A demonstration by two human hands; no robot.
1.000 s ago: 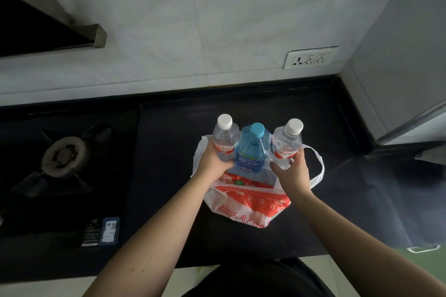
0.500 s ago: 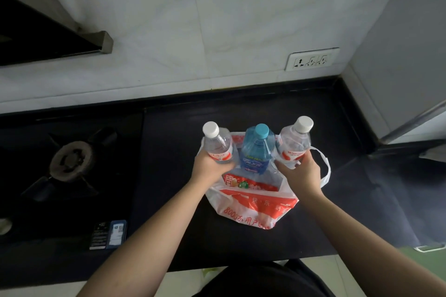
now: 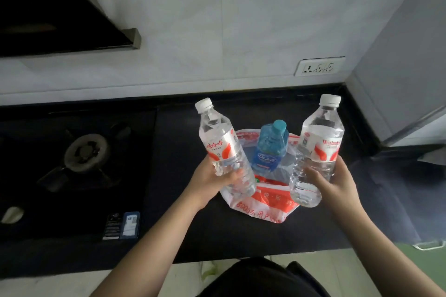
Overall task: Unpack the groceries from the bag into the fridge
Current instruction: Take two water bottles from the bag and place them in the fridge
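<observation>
The left hand point(image 3: 210, 181) is wrapped around the low part of one clear water bottle point(image 3: 223, 149), and the right hand point(image 3: 337, 183) is wrapped around the low part of another clear water bottle point(image 3: 316, 149). Both bottles are up in the air above the bag point(image 3: 260, 205), one on each side of it. The red and white bag sits on the black counter point(image 3: 188, 224). A blue bottle point(image 3: 269, 146) stands in the bag, and something red and green shows in there too, so I think the job has only just begun. Nothing is in the fridge yet. The grey fridge point(image 3: 398, 79) stands to the right of the bag, with its door closed as far as I can see. A gas burner point(image 3: 85, 152) is to the left of the bag. A wall socket point(image 3: 318, 66) is on the white wall behind the bag.
</observation>
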